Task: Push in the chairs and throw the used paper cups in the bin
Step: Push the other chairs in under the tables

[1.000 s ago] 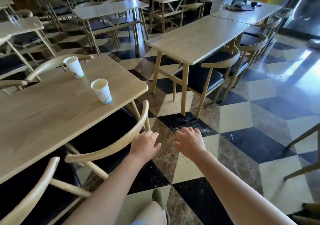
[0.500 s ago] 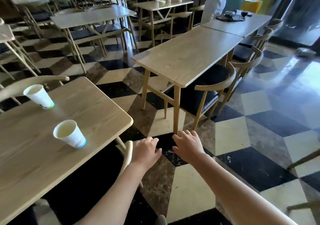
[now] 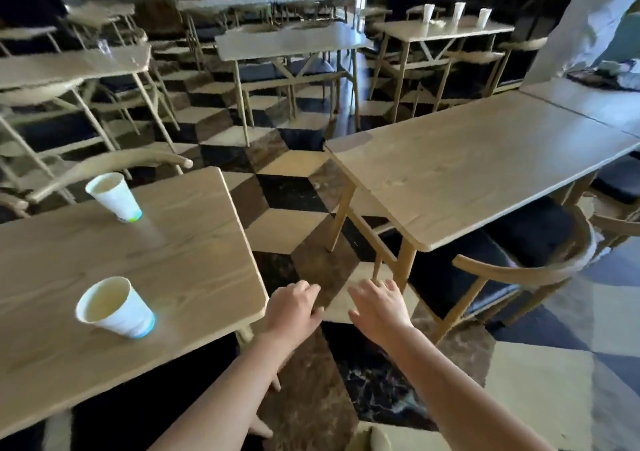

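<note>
Two white paper cups stand on the left wooden table (image 3: 180, 263): a near cup (image 3: 116, 308) and a far cup (image 3: 114, 196), both upright. My left hand (image 3: 294, 308) hovers just off that table's near right corner, fingers loosely curled, nothing visible in it. Below it, the chair (image 3: 246, 334) sits tucked under the table, with only a bit of wood and dark seat showing. My right hand (image 3: 379, 303) is spread open beside the left one, over the floor. No bin is in view.
A second long table (image 3: 467, 173) stands to the right, with a curved-back chair (image 3: 526, 270) partly pulled out. Another chair (image 3: 114, 163) stands at the left table's far side. Three cups (image 3: 457, 12) stand on a far table. A person in white (image 3: 571, 17) stands at the back right.
The chair under my left hand has slid in beneath the left table. Both hands and my view have moved forward, closer to the table corner. The cups have stayed put.
</note>
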Available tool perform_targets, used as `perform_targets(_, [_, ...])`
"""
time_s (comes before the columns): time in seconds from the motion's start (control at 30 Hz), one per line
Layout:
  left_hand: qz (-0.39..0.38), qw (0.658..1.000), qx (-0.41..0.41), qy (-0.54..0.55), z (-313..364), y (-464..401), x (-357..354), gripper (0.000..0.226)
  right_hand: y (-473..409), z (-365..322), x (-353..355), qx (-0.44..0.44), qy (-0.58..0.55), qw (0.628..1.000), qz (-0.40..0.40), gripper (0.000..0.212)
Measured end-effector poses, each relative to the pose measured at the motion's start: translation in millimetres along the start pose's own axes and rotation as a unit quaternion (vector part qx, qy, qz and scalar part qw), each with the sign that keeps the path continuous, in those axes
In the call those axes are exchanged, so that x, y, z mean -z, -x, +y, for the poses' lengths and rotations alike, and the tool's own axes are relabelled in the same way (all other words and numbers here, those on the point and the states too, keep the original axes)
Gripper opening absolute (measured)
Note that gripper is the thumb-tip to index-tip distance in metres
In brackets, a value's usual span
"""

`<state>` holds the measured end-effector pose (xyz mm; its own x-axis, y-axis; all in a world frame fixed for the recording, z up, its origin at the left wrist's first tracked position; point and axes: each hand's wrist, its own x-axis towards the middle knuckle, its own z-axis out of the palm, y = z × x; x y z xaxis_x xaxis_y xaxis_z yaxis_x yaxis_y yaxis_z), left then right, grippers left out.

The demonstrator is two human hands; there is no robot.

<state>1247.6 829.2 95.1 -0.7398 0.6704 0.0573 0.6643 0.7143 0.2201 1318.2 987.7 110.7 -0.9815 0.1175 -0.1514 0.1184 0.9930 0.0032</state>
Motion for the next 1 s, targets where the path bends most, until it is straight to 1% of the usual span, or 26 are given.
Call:
perform_targets(0.2, [0.056,0.994,0.086,-0.021,2.8,-63.9,11.2,0.042,-87.5,50.6,22.0,0.096,0.028,0.995,0.001,0.044])
perform_targets(0.3, [0.071,0.987,0.14,-0.028,-6.7,-79.2,13.2,0.041,-127.9,55.3,28.5,0.136,0.011,0.991,0.007,0.046])
perform_targets(0.37, [0.066,0.981,0.178,-0.028,-16.6,-86.8,13.8,0.041,-154.0,50.7,32.3,0.163,-0.001,0.987,0.007,0.047])
perform_targets(0.43, [0.075,0.975,0.208,-0.028,-29.7,-97.3,14.8,0.041,-180.0,43.4,35.9,0.197,-0.006,0.98,0.012,0.047])
perform_targets(0.57, [0.122,0.962,0.244,-0.034,-65.4,-125.4,18.8,0.04,-236.9,19.9,48.9,0.259,-0.015,0.965,0.04,0.04])
perform_targets(0.7, [0.113,0.943,0.311,-0.045,-105.2,-152.8,27.9,0.046,-296.8,-12.3,70.3,0.293,-0.024,0.954,0.06,0.036])
perform_targets(0.9, [0.105,0.917,0.383,-0.029,-156.6,-164.6,38.2,0.038,-370.3,-63.4,96.0,0.368,-0.012,0.929,0.039,0.038])
perform_targets(1.0, [0.108,0.888,0.447,-0.026,-184.3,-159.4,30.2,0.036,-397.9,-91.3,91.9,0.402,-0.014,0.915,0.009,0.04])
